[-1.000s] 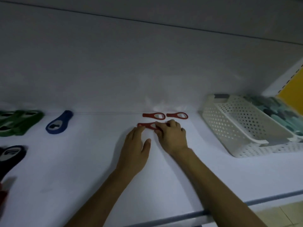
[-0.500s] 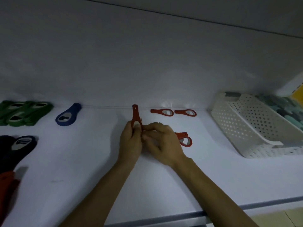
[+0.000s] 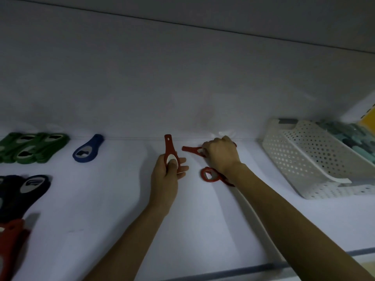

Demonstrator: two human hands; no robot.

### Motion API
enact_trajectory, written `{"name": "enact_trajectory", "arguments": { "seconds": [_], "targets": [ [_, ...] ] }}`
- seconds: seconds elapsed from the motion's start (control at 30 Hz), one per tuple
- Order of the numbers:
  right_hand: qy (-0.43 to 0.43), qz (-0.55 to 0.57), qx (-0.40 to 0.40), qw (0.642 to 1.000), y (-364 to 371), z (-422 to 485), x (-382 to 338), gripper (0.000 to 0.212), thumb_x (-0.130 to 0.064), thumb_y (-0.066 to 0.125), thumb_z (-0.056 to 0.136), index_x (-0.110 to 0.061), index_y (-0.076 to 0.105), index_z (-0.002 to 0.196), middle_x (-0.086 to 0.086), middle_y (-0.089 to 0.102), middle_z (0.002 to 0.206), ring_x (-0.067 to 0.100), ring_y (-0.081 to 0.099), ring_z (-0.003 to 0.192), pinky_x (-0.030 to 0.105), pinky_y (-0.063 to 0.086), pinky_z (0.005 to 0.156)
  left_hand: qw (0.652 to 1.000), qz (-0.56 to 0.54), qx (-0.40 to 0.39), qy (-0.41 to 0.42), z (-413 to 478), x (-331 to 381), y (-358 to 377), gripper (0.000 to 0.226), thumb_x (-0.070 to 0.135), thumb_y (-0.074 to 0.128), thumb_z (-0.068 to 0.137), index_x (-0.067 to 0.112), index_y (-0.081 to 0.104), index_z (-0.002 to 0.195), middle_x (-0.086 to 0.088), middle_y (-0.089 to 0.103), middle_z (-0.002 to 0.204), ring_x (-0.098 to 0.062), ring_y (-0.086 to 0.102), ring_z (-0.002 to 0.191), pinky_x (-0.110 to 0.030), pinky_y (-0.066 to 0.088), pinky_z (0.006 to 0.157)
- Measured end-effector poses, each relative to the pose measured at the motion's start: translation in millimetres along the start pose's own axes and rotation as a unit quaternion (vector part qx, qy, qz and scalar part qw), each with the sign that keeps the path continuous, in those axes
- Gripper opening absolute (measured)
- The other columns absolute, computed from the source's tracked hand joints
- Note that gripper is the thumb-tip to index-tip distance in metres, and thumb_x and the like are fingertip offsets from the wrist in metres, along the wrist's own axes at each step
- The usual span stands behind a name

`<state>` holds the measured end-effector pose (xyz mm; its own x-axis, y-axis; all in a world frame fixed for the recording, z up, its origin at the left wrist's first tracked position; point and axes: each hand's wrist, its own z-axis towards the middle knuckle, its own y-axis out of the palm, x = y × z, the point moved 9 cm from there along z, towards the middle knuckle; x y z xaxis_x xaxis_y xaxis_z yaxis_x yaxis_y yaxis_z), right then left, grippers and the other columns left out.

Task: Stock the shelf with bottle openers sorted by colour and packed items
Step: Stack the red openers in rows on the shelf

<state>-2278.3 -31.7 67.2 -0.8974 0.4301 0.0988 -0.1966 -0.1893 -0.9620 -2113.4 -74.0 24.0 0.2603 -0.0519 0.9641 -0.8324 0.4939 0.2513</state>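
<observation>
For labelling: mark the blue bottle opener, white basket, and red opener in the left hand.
Blue bottle opener [image 3: 86, 152]: head view, wide end.
White basket [image 3: 290, 155]: head view, perforated side wall.
Red bottle opener [image 3: 168, 147] in left hand [image 3: 165, 179]: head view, handle.

Our one head-worn wide-angle camera looks forward and down, close in, onto the shelf [image 3: 113, 209] and its back panel [image 3: 182, 78].

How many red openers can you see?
4 red openers: one in the left hand, one in the right hand, one by its wrist, one bottom left. More may be hidden.
</observation>
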Motion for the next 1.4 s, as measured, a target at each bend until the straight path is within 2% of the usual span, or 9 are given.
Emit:
{"name": "enact_trajectory", "arguments": {
  "seconds": [0.27,0.4,0.6,0.7,0.8,0.9,1.2,1.33,1.4],
  "targets": [
    [-0.038,0.009,-0.064,0.997,4,-3,-17,0.048,-0.054,0.036,0.095,-0.019,0.068,0.096,0.004,0.067,0.088,0.021,0.058,0.090,0.039,0.036,0.096,1.000,0.012,0.000,0.020,-1,3,0,0.015,0.014,0.045,0.098,0.026,0.055,0.096,0.004,0.068,0.093,-0.008,0.067,0.076,-0.018,0.054,0.067],
    [0.038,0.079,-0.017,0.996,-10,-8,-20,0.019,-0.025,0.043,0.098,-0.013,0.057,0.094,0.006,0.067,0.086,0.022,0.051,0.071,0.034,0.038,0.089,1.000,0.000,0.005,0.010,-1,1,-1,0.014,0.015,0.047,0.097,0.026,0.057,0.096,0.004,0.067,0.093,-0.007,0.067,0.076,-0.017,0.054,0.067],
    [0.082,0.514,-0.048,0.852,-18,-26,-42,0.036,-0.018,0.038,0.101,-0.004,0.059,0.074,0.004,0.060,0.060,0.013,0.053,0.048,0.026,0.044,0.051,1.000,0.017,-0.004,0.008,1,1,1,0.022,0.030,0.057,0.091,0.013,0.059,0.105,-0.006,0.068,0.095,-0.020,0.068,0.087,-0.036,0.055,0.078],
    [0.071,0.432,-0.024,0.899,-17,-27,-34,0.041,-0.031,0.052,0.096,-0.019,0.060,0.058,-0.011,0.057,0.051,0.002,0.050,0.046,0.019,0.040,0.052,1.000,0.016,-0.011,0.001,-1,-1,2,0.012,0.019,0.051,0.096,0.016,0.059,0.104,-0.006,0.069,0.093,-0.021,0.070,0.080,-0.029,0.056,0.063],
    [0.174,0.359,0.076,0.914,-21,-15,27,0.024,-0.025,0.046,0.097,-0.012,0.066,0.093,0.002,0.068,0.088,0.017,0.063,0.082,0.035,0.050,0.072,1.000,0.003,-0.015,-0.010,-2,-2,2,0.014,0.012,0.046,0.098,0.020,0.056,0.103,-0.001,0.069,0.089,-0.017,0.070,0.069,-0.021,0.051,0.050],
    [0.104,0.080,-0.104,0.986,16,-7,51,0.038,-0.018,0.044,0.095,-0.019,0.048,0.133,0.009,0.048,0.135,0.031,0.047,0.119,0.044,0.043,0.098,1.000,0.011,-0.020,-0.011,-3,-1,4,0.018,0.013,0.048,0.096,0.015,0.054,0.113,-0.001,0.069,0.092,-0.016,0.071,0.074,-0.020,0.051,0.052],
    [0.059,0.105,0.050,0.991,-21,-24,32,0.013,-0.024,0.056,0.092,-0.014,0.062,0.095,0.005,0.066,0.092,0.024,0.059,0.087,0.034,0.046,0.080,0.999,0.027,-0.029,0.002,-4,3,6,0.015,0.024,0.059,0.090,0.022,0.057,0.104,0.002,0.070,0.089,-0.009,0.069,0.071,-0.015,0.048,0.052],
    [0.148,0.624,0.084,0.763,-45,-43,5,0.007,-0.010,0.064,0.088,-0.013,0.070,0.086,0.000,0.073,0.078,0.017,0.070,0.072,0.026,0.057,0.063,0.998,0.049,-0.047,0.005,-5,5,9,0.039,0.048,0.067,0.074,0.031,0.055,0.108,0.005,0.067,0.104,-0.016,0.067,0.093,-0.025,0.053,0.070],
    [0.131,0.703,0.039,0.698,-44,-48,-22,0.012,-0.003,0.065,0.085,-0.011,0.071,0.079,-0.001,0.073,0.072,0.013,0.069,0.064,0.022,0.054,0.056,0.995,0.069,-0.077,0.012,-7,5,15,0.041,0.045,0.067,0.080,0.038,0.053,0.117,0.009,0.066,0.112,-0.012,0.066,0.096,-0.029,0.054,0.075]
  ]
}}
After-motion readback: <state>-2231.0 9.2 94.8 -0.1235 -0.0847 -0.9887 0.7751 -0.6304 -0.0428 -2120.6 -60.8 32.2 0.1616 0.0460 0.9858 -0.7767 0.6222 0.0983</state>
